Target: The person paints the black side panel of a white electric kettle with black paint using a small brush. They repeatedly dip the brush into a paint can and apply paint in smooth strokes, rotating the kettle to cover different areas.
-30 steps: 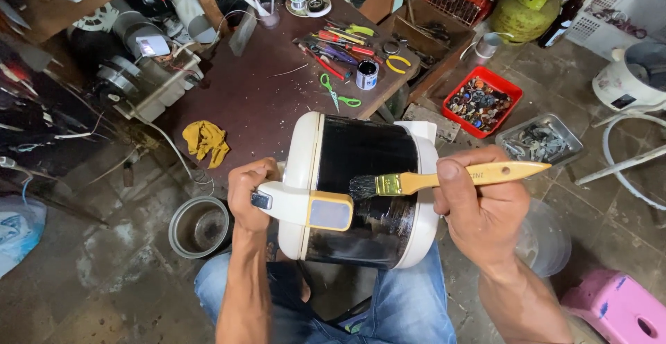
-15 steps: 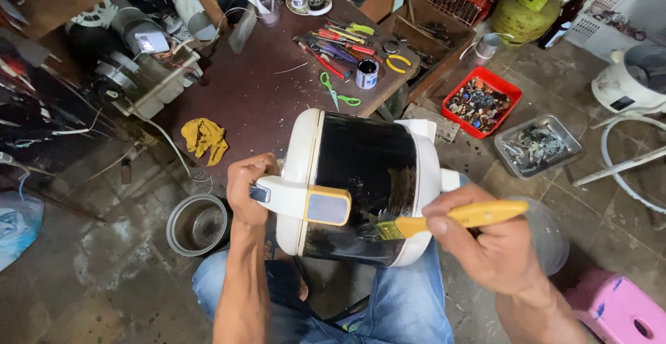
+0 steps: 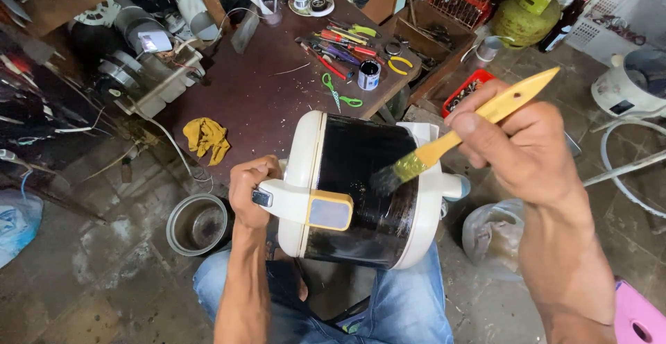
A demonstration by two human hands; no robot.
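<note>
A rice cooker body (image 3: 361,191), cream at its ends with a glossy black side, lies on its side over my lap. My left hand (image 3: 251,190) grips its cream latch handle with the yellow button at the left. My right hand (image 3: 522,144) holds a yellow-handled paintbrush (image 3: 444,148) raised at a slant, its dark bristles touching the black side near the right rim.
A low dark brown table (image 3: 257,94) ahead carries scissors, screwdrivers, pliers, a small tin and a yellow rag (image 3: 207,138). A metal inner pot (image 3: 198,224) stands on the floor at left. A red parts tray, a green gas cylinder (image 3: 531,7) and a pink stool (image 3: 638,316) lie to the right.
My right hand has swung up and to the right, tilting the brush from nearly level low on the body to a steep slant near the right rim. My left hand kept its grip.
</note>
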